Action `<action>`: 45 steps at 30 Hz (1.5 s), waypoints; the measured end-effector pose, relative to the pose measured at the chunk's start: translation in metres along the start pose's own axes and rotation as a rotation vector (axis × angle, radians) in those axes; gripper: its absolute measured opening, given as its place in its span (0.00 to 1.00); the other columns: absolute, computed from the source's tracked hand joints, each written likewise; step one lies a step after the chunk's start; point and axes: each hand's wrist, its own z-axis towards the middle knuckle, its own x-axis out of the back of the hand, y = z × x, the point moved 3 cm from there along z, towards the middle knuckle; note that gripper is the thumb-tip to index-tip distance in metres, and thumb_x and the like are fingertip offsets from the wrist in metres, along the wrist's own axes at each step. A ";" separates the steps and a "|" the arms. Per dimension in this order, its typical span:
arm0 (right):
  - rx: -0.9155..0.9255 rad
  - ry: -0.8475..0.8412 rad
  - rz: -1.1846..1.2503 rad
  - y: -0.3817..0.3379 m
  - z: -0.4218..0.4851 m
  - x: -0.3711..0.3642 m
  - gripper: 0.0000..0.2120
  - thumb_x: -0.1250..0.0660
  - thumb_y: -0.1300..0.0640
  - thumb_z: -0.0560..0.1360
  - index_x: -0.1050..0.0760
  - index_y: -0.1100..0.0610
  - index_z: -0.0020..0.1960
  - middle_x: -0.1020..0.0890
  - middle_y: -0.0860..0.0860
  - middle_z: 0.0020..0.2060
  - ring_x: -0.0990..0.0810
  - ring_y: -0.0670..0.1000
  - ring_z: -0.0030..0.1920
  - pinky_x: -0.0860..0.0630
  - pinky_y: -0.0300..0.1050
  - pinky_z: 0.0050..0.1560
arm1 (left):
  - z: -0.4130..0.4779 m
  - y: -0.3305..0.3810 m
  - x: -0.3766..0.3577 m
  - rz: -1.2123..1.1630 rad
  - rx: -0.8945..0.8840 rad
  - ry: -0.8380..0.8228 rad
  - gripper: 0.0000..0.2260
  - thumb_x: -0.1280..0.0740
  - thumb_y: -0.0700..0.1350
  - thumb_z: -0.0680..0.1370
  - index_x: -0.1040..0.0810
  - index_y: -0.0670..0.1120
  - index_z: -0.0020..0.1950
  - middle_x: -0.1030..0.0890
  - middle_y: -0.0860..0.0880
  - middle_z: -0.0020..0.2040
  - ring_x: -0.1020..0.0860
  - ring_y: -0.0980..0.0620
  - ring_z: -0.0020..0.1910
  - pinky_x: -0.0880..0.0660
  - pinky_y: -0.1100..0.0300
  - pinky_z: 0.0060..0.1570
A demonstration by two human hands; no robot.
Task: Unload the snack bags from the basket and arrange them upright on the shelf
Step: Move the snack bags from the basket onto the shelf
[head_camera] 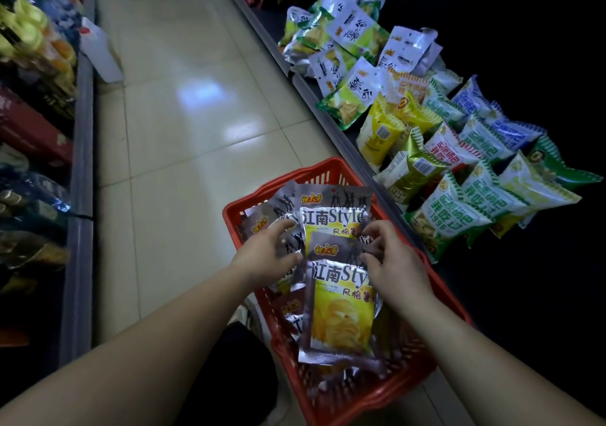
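Red basket (331, 389) on the floor beside the shelf (328, 114), filled with silver-and-yellow snack bags (341, 311); left hand (265, 255) laid on the bags, fingers spread open; right hand (393, 261) with fingers curled onto the topmost bag's upper edge; farther off, green and white bags (459, 215) stocked on the shelf.

dim aisle; overhead light glares off the floor tiles (203, 97). far right sinks into black, left shelf goods (36, 65) are blurred, edges bend.
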 end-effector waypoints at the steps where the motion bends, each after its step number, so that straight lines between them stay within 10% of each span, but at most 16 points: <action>1: -0.002 -0.001 -0.006 -0.001 0.002 -0.002 0.19 0.30 0.57 0.78 0.36 0.37 0.55 0.23 0.43 0.41 0.20 0.51 0.41 0.21 0.55 0.37 | 0.000 0.001 -0.001 -0.032 -0.009 -0.019 0.29 0.27 0.57 0.75 0.35 0.63 0.73 0.19 0.54 0.62 0.18 0.50 0.50 0.20 0.52 0.52; 10: 0.013 0.030 0.033 -0.010 0.011 -0.011 0.21 0.30 0.60 0.78 0.35 0.40 0.60 0.23 0.46 0.39 0.21 0.49 0.38 0.22 0.55 0.37 | 0.014 0.030 -0.004 -0.235 -0.101 0.096 0.11 0.32 0.46 0.80 0.31 0.62 0.50 0.19 0.56 0.56 0.17 0.49 0.45 0.18 0.44 0.45; 18: -0.062 0.054 0.090 0.006 0.003 0.009 0.20 0.29 0.61 0.77 0.34 0.39 0.53 0.23 0.45 0.40 0.20 0.50 0.41 0.21 0.53 0.40 | 0.015 0.051 -0.020 -0.031 -0.226 -0.122 0.23 0.41 0.45 0.84 0.35 0.63 0.77 0.33 0.56 0.78 0.31 0.47 0.74 0.26 0.46 0.68; 32: -0.039 0.079 0.231 0.002 -0.029 0.071 0.14 0.31 0.68 0.77 0.16 0.53 0.57 0.17 0.47 0.50 0.18 0.46 0.53 0.23 0.42 0.53 | -0.024 0.102 0.037 -0.057 -0.230 0.146 0.16 0.29 0.46 0.78 0.19 0.55 0.66 0.15 0.53 0.59 0.18 0.58 0.48 0.23 0.63 0.47; 37: 0.034 0.150 0.196 -0.024 -0.066 0.120 0.15 0.32 0.68 0.78 0.18 0.55 0.61 0.18 0.47 0.51 0.19 0.43 0.53 0.30 0.23 0.47 | -0.083 0.127 0.075 -0.234 -0.215 0.269 0.15 0.30 0.43 0.78 0.18 0.55 0.64 0.14 0.52 0.52 0.16 0.54 0.32 0.16 0.52 0.37; 41: 0.064 0.220 0.109 -0.036 -0.116 0.164 0.16 0.32 0.66 0.78 0.19 0.56 0.64 0.19 0.47 0.54 0.20 0.45 0.56 0.28 0.35 0.56 | -0.135 0.155 0.086 -0.208 -0.246 0.314 0.18 0.30 0.43 0.77 0.19 0.56 0.65 0.15 0.54 0.51 0.17 0.57 0.36 0.21 0.63 0.36; 45: -0.011 0.344 0.092 -0.018 -0.168 0.199 0.16 0.32 0.67 0.78 0.19 0.58 0.64 0.19 0.52 0.60 0.20 0.48 0.60 0.28 0.38 0.59 | -0.169 0.182 0.064 -0.331 -0.295 0.248 0.19 0.30 0.41 0.76 0.19 0.53 0.67 0.14 0.53 0.50 0.16 0.54 0.46 0.17 0.54 0.50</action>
